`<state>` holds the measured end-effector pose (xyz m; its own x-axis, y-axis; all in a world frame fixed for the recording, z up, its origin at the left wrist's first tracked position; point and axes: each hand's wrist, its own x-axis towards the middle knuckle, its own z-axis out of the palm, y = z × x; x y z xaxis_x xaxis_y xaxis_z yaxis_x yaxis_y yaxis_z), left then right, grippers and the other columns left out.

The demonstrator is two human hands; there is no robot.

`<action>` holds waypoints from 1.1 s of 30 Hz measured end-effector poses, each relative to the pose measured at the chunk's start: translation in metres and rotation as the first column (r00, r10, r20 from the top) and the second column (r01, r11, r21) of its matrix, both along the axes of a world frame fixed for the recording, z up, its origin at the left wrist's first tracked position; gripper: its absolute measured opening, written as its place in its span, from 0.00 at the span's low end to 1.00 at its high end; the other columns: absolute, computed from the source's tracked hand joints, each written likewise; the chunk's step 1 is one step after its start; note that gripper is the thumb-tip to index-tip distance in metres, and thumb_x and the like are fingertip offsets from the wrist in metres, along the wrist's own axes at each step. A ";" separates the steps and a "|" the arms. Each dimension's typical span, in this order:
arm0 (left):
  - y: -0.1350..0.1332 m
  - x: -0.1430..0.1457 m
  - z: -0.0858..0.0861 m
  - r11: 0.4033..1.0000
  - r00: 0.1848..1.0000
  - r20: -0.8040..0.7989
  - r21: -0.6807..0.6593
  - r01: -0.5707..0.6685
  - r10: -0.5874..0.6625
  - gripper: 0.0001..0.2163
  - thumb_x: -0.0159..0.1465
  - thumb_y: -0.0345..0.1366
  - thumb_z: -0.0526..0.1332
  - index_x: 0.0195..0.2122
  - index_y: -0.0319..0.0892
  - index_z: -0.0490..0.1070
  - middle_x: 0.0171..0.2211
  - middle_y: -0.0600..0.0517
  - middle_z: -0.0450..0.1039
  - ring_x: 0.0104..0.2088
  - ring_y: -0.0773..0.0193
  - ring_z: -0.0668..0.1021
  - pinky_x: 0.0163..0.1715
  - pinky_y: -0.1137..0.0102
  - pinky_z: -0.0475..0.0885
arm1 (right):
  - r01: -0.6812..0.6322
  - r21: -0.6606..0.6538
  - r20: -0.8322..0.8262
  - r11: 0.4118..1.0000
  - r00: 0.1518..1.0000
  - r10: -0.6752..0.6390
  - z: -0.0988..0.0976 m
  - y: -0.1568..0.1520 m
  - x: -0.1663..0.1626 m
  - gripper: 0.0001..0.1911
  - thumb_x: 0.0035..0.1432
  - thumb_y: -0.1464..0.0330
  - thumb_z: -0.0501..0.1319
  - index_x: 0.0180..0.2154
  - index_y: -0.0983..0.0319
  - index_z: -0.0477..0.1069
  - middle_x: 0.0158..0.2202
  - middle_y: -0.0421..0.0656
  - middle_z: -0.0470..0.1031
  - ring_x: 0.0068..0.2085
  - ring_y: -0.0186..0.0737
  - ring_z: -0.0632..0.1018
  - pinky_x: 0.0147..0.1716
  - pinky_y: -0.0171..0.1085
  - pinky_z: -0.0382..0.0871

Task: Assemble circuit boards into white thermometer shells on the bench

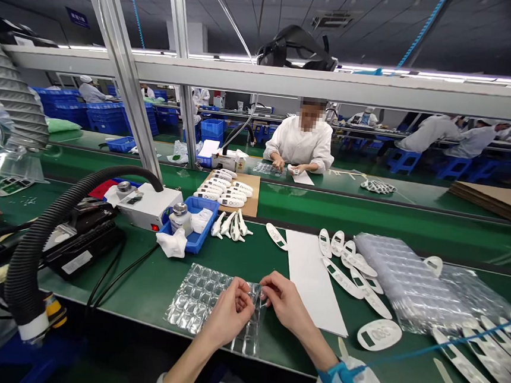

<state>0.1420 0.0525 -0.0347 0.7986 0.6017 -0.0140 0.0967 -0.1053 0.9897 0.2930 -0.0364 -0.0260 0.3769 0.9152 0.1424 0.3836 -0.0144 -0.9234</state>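
A transparent plastic blister tray (195, 296) with rows of square pockets lies on the green bench in front of me. My left hand (230, 313) is over its right half, fingers curled together; what they hold, if anything, is hidden. At the tray's upper right edge, my right hand (285, 301) pinches with thumb and forefinger. Whatever is between those fingertips is too small to make out. A blue wrist strap (338, 379) circles my right wrist. Just beyond that hand lies a white sheet (313, 280).
White oval plastic covers (379, 334) lie to the right, around a stack of transparent trays (408, 282). A blue bin (201, 240) holds a metal-topped bottle (181, 218). A black hose (25, 267) arches at left. Across the bench sits a co-worker (300, 139).
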 end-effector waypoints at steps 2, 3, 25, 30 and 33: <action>-0.001 -0.001 0.000 1.000 1.000 0.000 0.021 -0.023 0.023 0.07 0.58 0.30 0.57 0.35 0.45 0.59 0.26 0.58 0.67 0.26 0.69 0.70 0.28 0.74 0.66 | 0.013 0.002 0.071 1.000 0.997 -0.013 -0.001 -0.002 -0.001 0.07 0.61 0.73 0.51 0.31 0.60 0.64 0.29 0.39 0.65 0.27 0.35 0.72 0.26 0.34 0.68; -0.002 -0.002 -0.001 0.999 0.999 0.001 0.030 -0.039 0.039 0.06 0.58 0.30 0.56 0.34 0.45 0.59 0.26 0.58 0.66 0.26 0.69 0.70 0.27 0.74 0.66 | 0.016 0.004 0.122 1.000 0.992 -0.016 -0.002 -0.004 -0.002 0.08 0.62 0.73 0.50 0.31 0.59 0.63 0.29 0.39 0.65 0.28 0.35 0.71 0.27 0.35 0.67; -0.014 -0.003 0.008 0.955 0.992 -0.126 0.296 0.026 0.012 0.08 0.64 0.35 0.50 0.29 0.45 0.66 0.33 0.52 0.65 0.33 0.63 0.70 0.31 0.72 0.63 | 0.134 -0.041 0.448 0.990 0.888 -0.102 -0.025 -0.018 -0.008 0.09 0.65 0.72 0.47 0.33 0.59 0.62 0.33 0.44 0.69 0.33 0.40 0.72 0.33 0.39 0.66; -0.011 -0.002 0.004 0.963 0.991 -0.131 0.268 0.021 0.015 0.09 0.65 0.37 0.50 0.29 0.44 0.65 0.29 0.53 0.67 0.29 0.65 0.69 0.27 0.73 0.60 | 0.140 -0.040 0.366 0.989 0.923 -0.116 -0.020 -0.016 -0.006 0.09 0.64 0.71 0.49 0.31 0.60 0.64 0.31 0.42 0.70 0.31 0.40 0.72 0.31 0.38 0.66; -0.012 -0.001 -0.002 0.964 0.989 -0.138 0.267 -0.011 0.050 0.09 0.65 0.38 0.50 0.29 0.44 0.65 0.27 0.54 0.67 0.26 0.66 0.68 0.25 0.73 0.58 | 0.148 -0.082 0.295 0.986 0.948 -0.118 -0.017 -0.016 -0.005 0.08 0.62 0.71 0.51 0.30 0.60 0.64 0.27 0.40 0.69 0.27 0.38 0.71 0.28 0.37 0.64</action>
